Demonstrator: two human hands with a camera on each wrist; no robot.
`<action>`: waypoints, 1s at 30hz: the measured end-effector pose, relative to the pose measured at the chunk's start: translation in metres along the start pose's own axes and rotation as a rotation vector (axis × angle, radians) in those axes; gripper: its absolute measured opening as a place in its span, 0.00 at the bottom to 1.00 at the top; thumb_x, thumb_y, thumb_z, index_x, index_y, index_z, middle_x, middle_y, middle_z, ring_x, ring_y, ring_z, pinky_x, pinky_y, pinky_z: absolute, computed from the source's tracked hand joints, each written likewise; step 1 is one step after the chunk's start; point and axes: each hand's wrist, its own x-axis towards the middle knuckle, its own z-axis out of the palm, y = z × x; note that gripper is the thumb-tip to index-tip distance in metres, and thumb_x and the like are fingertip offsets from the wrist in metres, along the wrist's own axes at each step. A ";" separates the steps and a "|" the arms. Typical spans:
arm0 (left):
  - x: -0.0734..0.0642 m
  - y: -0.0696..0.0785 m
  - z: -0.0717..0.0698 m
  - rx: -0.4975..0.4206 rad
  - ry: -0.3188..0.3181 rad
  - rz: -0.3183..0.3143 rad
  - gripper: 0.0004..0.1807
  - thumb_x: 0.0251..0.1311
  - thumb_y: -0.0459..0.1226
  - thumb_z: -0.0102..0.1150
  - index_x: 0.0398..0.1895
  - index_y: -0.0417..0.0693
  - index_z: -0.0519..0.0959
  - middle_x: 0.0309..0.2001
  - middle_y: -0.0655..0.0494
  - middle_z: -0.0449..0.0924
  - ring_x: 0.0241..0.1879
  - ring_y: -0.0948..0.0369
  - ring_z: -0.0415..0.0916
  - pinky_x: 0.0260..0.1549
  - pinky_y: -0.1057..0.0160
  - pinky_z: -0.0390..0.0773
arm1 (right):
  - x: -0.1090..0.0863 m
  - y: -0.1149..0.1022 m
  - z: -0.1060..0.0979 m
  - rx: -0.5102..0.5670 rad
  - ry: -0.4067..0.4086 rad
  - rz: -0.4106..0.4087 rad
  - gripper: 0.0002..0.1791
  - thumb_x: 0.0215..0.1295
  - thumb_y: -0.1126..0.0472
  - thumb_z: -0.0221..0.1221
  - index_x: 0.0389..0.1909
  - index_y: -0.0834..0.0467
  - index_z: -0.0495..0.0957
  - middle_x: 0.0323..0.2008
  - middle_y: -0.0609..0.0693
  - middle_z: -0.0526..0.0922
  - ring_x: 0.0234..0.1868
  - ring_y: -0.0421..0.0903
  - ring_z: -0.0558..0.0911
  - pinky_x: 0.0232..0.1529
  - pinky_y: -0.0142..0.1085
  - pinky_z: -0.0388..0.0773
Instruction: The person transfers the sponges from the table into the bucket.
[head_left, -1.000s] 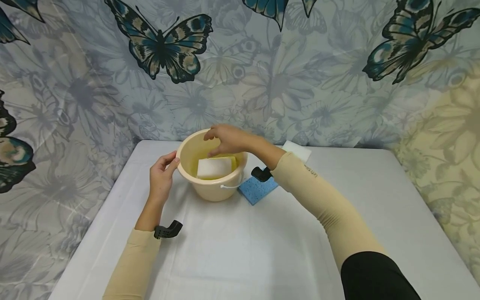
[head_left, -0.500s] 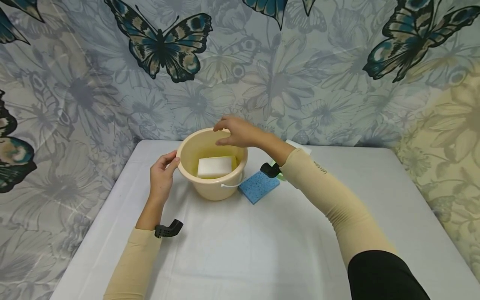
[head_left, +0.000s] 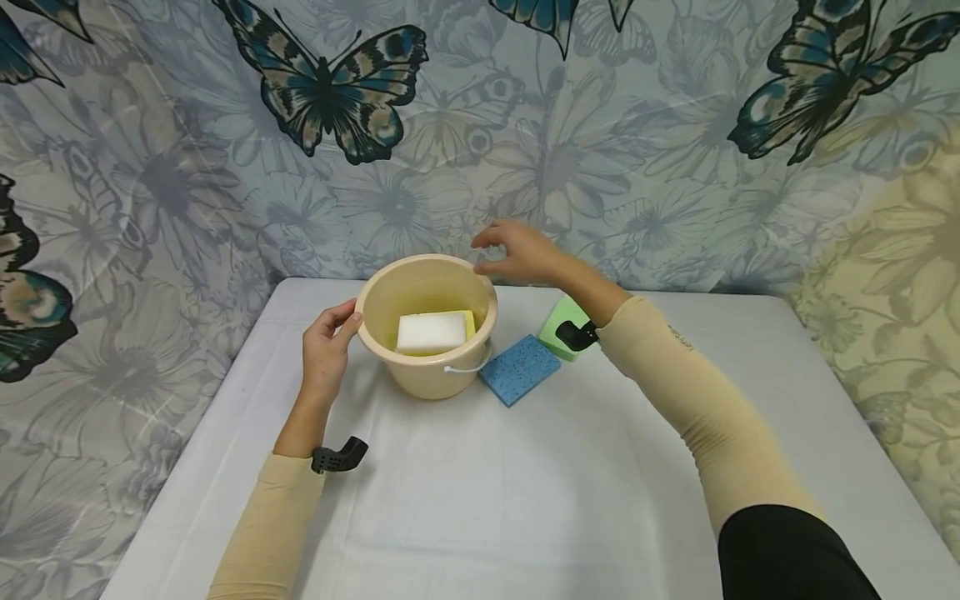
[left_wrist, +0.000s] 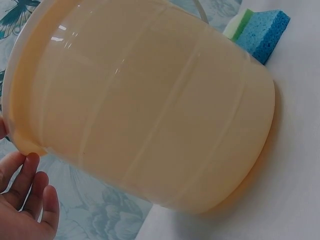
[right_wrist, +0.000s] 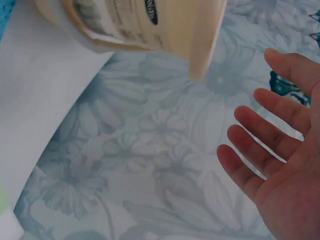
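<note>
A cream bucket [head_left: 427, 375] with a thin white handle stands on the table. Inside it lie a white sponge [head_left: 431, 333] and a yellow sponge [head_left: 470, 322], partly hidden behind the white one. My left hand [head_left: 326, 350] pinches the bucket's left rim between thumb and fingers. Just off the right rear rim, my right hand [head_left: 521, 252] hangs in the air with its fingers spread loosely; the right wrist view shows the palm [right_wrist: 295, 195] holding nothing. To the bucket's right lie a blue sponge [head_left: 520, 371] and a green sponge [head_left: 561, 321], the latter partly hidden by the right wrist camera.
White cloth covers the table [head_left: 465, 500], whose back edge meets a wall hanging [head_left: 637, 192] of flowers and butterflies. Black wrist cameras sit on both forearms, the left one [head_left: 341, 456] above the tabletop.
My right hand has moved from above the bucket's opening to the right and slightly up, uncovering more of the green sponge. The left hand keeps its grip on the rim.
</note>
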 end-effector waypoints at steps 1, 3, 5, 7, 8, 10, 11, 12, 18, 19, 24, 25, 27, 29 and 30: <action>0.000 0.000 0.000 0.001 0.000 -0.003 0.19 0.67 0.36 0.57 0.58 0.35 0.75 0.46 0.68 0.77 0.50 0.69 0.71 0.49 0.78 0.72 | -0.001 0.003 0.000 -0.001 0.006 0.007 0.24 0.64 0.52 0.62 0.57 0.62 0.77 0.55 0.58 0.78 0.57 0.54 0.76 0.58 0.49 0.74; 0.000 0.000 0.000 0.001 -0.002 -0.007 0.19 0.68 0.36 0.57 0.58 0.35 0.75 0.46 0.68 0.77 0.50 0.69 0.71 0.49 0.78 0.72 | -0.005 0.010 -0.001 0.008 0.011 0.025 0.25 0.65 0.52 0.62 0.58 0.63 0.77 0.56 0.59 0.77 0.59 0.56 0.75 0.60 0.50 0.74; -0.001 0.001 0.000 0.002 -0.004 -0.010 0.20 0.67 0.36 0.57 0.58 0.35 0.75 0.46 0.69 0.77 0.50 0.69 0.71 0.49 0.78 0.72 | -0.009 0.016 -0.003 0.025 0.015 0.046 0.26 0.65 0.53 0.62 0.58 0.63 0.76 0.57 0.60 0.76 0.60 0.57 0.74 0.61 0.51 0.73; -0.001 0.001 0.000 -0.001 -0.003 -0.010 0.19 0.68 0.36 0.57 0.58 0.35 0.75 0.45 0.69 0.77 0.50 0.69 0.71 0.49 0.78 0.72 | -0.014 0.022 -0.005 0.042 0.021 0.067 0.26 0.65 0.53 0.62 0.59 0.64 0.75 0.58 0.61 0.76 0.60 0.58 0.74 0.61 0.51 0.73; -0.001 0.001 0.000 -0.002 -0.001 -0.008 0.19 0.67 0.36 0.57 0.58 0.35 0.75 0.45 0.70 0.77 0.50 0.69 0.71 0.49 0.78 0.72 | -0.016 0.025 -0.005 0.044 0.026 0.074 0.26 0.64 0.53 0.62 0.59 0.64 0.75 0.57 0.61 0.76 0.60 0.58 0.74 0.61 0.52 0.73; 0.000 0.001 0.000 -0.003 0.000 -0.005 0.19 0.67 0.36 0.57 0.58 0.35 0.75 0.45 0.70 0.77 0.50 0.69 0.71 0.49 0.78 0.72 | -0.020 0.032 -0.006 0.040 0.041 0.085 0.26 0.64 0.54 0.62 0.58 0.65 0.75 0.56 0.62 0.76 0.59 0.59 0.74 0.60 0.52 0.73; 0.000 0.000 0.000 -0.004 0.001 -0.002 0.19 0.67 0.36 0.57 0.58 0.35 0.75 0.45 0.70 0.77 0.50 0.69 0.72 0.49 0.78 0.72 | -0.022 0.036 -0.006 0.038 0.047 0.090 0.26 0.65 0.54 0.62 0.58 0.65 0.75 0.56 0.62 0.76 0.59 0.59 0.74 0.60 0.53 0.73; 0.000 0.000 0.000 -0.005 0.002 -0.001 0.19 0.67 0.36 0.57 0.58 0.35 0.75 0.45 0.70 0.77 0.50 0.69 0.72 0.49 0.78 0.72 | -0.024 0.040 -0.006 0.035 0.055 0.097 0.26 0.64 0.53 0.63 0.57 0.65 0.76 0.55 0.62 0.77 0.58 0.58 0.74 0.59 0.52 0.73; -0.001 0.001 -0.001 -0.016 -0.002 0.004 0.19 0.67 0.35 0.57 0.58 0.34 0.75 0.45 0.70 0.77 0.50 0.69 0.72 0.48 0.78 0.72 | -0.038 0.064 -0.006 0.029 0.080 0.131 0.24 0.65 0.55 0.62 0.56 0.66 0.76 0.52 0.62 0.77 0.56 0.60 0.74 0.58 0.53 0.73; -0.001 0.001 -0.001 -0.019 -0.002 0.006 0.19 0.67 0.35 0.57 0.58 0.34 0.75 0.45 0.70 0.77 0.50 0.69 0.72 0.48 0.78 0.72 | -0.040 0.068 -0.006 0.029 0.083 0.135 0.23 0.65 0.56 0.62 0.56 0.66 0.76 0.52 0.63 0.77 0.56 0.61 0.74 0.58 0.53 0.72; -0.001 0.002 -0.001 -0.015 0.000 0.000 0.20 0.67 0.36 0.57 0.58 0.34 0.75 0.45 0.71 0.77 0.50 0.69 0.71 0.48 0.78 0.72 | -0.052 0.084 -0.003 0.050 0.104 0.161 0.23 0.65 0.59 0.62 0.56 0.67 0.75 0.53 0.64 0.77 0.56 0.62 0.74 0.58 0.53 0.72; -0.001 0.002 -0.001 -0.014 0.000 -0.002 0.20 0.67 0.36 0.57 0.58 0.34 0.75 0.45 0.71 0.77 0.49 0.69 0.71 0.48 0.78 0.71 | -0.054 0.087 -0.003 0.055 0.107 0.166 0.23 0.65 0.59 0.62 0.56 0.67 0.75 0.53 0.64 0.77 0.56 0.62 0.74 0.58 0.53 0.72; -0.001 0.002 0.000 -0.014 -0.002 -0.006 0.19 0.67 0.36 0.57 0.58 0.34 0.75 0.45 0.71 0.77 0.49 0.69 0.71 0.48 0.77 0.71 | -0.058 0.093 -0.001 0.063 0.114 0.171 0.23 0.65 0.60 0.61 0.57 0.68 0.75 0.53 0.65 0.76 0.55 0.62 0.74 0.57 0.54 0.71; -0.001 0.003 0.000 -0.015 -0.004 -0.008 0.20 0.67 0.36 0.57 0.58 0.34 0.75 0.45 0.70 0.77 0.49 0.69 0.71 0.48 0.77 0.71 | -0.062 0.098 0.000 0.070 0.120 0.179 0.22 0.65 0.61 0.61 0.57 0.68 0.75 0.54 0.66 0.76 0.55 0.63 0.74 0.57 0.54 0.71; -0.001 0.003 0.000 -0.017 -0.005 -0.009 0.20 0.67 0.36 0.57 0.58 0.34 0.75 0.45 0.69 0.77 0.50 0.69 0.71 0.48 0.77 0.71 | -0.063 0.101 0.001 0.073 0.121 0.185 0.23 0.65 0.62 0.61 0.57 0.69 0.75 0.54 0.66 0.76 0.56 0.63 0.73 0.57 0.55 0.71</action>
